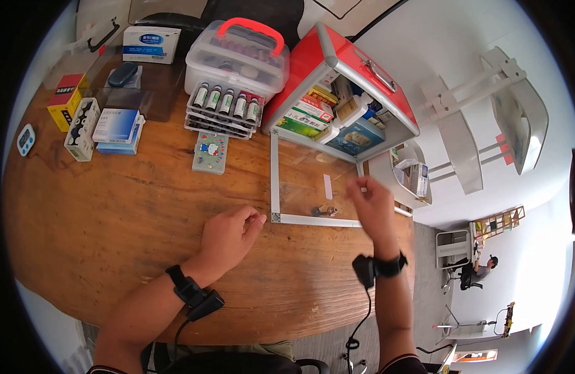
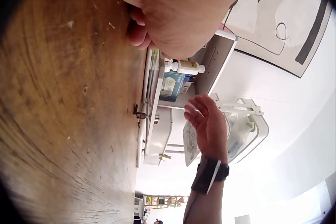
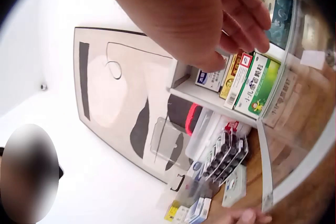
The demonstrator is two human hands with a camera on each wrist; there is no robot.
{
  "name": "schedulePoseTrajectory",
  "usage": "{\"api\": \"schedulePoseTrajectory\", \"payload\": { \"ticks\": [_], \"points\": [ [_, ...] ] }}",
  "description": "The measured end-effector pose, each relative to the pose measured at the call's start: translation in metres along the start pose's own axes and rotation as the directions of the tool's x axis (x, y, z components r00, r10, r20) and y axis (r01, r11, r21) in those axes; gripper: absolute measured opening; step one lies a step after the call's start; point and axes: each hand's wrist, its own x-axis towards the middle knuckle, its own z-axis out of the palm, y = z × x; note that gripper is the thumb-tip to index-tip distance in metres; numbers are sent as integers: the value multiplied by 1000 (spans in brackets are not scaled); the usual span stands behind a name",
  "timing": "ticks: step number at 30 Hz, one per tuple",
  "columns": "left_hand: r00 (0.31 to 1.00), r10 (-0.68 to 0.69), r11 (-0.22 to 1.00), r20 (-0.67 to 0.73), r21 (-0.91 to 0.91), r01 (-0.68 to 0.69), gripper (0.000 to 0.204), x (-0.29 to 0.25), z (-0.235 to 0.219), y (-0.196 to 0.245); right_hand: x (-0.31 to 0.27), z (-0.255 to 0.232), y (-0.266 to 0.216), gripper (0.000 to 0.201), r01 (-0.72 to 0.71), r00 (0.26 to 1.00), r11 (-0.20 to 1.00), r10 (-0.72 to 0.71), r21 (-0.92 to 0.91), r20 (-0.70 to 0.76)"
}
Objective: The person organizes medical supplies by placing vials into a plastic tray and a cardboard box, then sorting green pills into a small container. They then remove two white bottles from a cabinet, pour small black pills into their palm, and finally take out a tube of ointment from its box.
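A red medicine cabinet (image 1: pixel 346 53) with silver edging stands at the back right of the wooden table. Its clear-paned door (image 1: pixel 275 177) is swung down flat on the tabletop. Inside are a green-and-white medicine box (image 3: pixel 257 85), a blue-green box (image 1: pixel 359 137) and white bottles (image 1: pixel 349 111). My right hand (image 1: pixel 374 209) hovers over the door in front of the cabinet, fingers loosely bent around nothing. The left hand (image 1: pixel 228 237) rests on the table, left of the door's front corner, with relaxed, curled fingers and nothing in them.
Left of the cabinet stands a clear case with a red handle (image 1: pixel 250 31), fronted by a rack of vials (image 1: pixel 222 106) and a small decorated case (image 1: pixel 209 153). Farther left are blue-and-white boxes (image 1: pixel 117 126), a yellow-red box (image 1: pixel 68 103) and a timer (image 1: pixel 26 140).
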Motion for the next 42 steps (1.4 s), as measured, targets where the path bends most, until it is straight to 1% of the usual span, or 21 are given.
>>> {"api": "schedulePoseTrajectory", "payload": {
  "ticks": [1, 4, 6, 7, 10, 17, 21, 23, 24, 25, 26, 27, 29, 32, 35, 36, 38, 39, 40, 41, 42],
  "points": [
    [1000, -2, 1000, -8, -4, 2, 23, 0, 0, 0, 23, 3, 15, 27, 94, 995, 994, -91, 53, -42],
    [1000, 1, 1000, -18, -9, -2, 23, 0, -1, -1, 82, 3, 19, 32, 52, 996, 989, -41, 139, -82],
    [1000, -8, 999, 27, 43, 7, 23, 0, -3, -1, 114, 4, 19, 49, -56, 982, 997, 45, -54, -184],
    [1000, -12, 999, 16, 42, 11, 23, -1, -3, -1, 130, 6, 24, 49, -47, 983, 997, 36, -55, -178],
    [1000, -20, 999, 18, 45, 19, 23, -1, -2, -2, 166, 16, 34, 75, -68, 954, 952, -26, -300, -299],
    [1000, 21, 1000, 9, 15, -21, 24, 0, -4, -2, 187, 27, 21, 73, -130, 944, 922, 2, -365, -331],
    [1000, 23, 1000, 4, 1, -23, 23, 0, -4, -2, 204, 27, 46, 72, -101, 952, 921, -19, -376, -304],
    [1000, 28, 1000, 1, -5, -28, 24, -1, -5, -3, 205, 28, 61, 57, -74, 949, 990, 31, -124, -313],
    [1000, 30, 999, -1, -20, -30, 24, -1, -4, -2, 196, 26, 59, 57, -74, 949, 990, 32, -123, -313],
    [1000, 30, 999, 0, -21, -30, 24, -1, -5, -2, 179, 24, 49, 48, -158, 957, 962, 205, 223, -207],
    [1000, 3, 1000, -3, -31, -3, 25, -1, -5, 0, 161, 23, 38, 40, -257, 943, 809, 330, 529, -47],
    [1000, -25, 999, -2, -42, 25, 26, -1, -6, 0, 143, 24, 23, 40, -260, 942, 810, 333, 527, -47],
    [997, -82, 990, -5, -112, 81, 28, 0, -7, 1, 105, 34, -5, 32, -336, 903, 479, 410, 811, 132],
    [987, -162, 947, -9, -282, 153, 34, 1, -5, -6, 60, 49, -18, 30, -319, 947, 711, 216, 626, 236],
    [985, -162, 863, -52, -492, 116, 42, 1, 4, -9, 14, 50, -73, 32, -228, 855, 906, 11, 356, 519],
    [984, -144, 801, -102, -596, 55, 47, 0, 6, -9, 8, 57, -71, 36, -209, 801, 903, -62, 375, 595],
    [995, -73, 861, -72, -508, 27, 50, 2, 2, -5, -6, 78, -59, 44, -174, 719, 830, -261, 530, 644],
    [999, -10, 908, -45, -419, -10, 54, 3, -2, -5, -6, 77, -64, 44, -175, 719, 825, -265, 537, 642],
    [993, -102, 885, 55, -452, 116, 55, 3, -5, -6, -6, 72, -73, 45, -204, 689, 851, -227, 485, 689],
    [993, -106, 886, 52, -449, 118, 55, 4, -7, -3, -5, 68, -77, 45, -229, 654, 875, -186, 427, 733],
    [984, -171, 845, 55, -504, 175, 54, 7, -9, 3, -2, 71, -72, 45, -213, 682, 864, -202, 456, 703]
  ]
}}
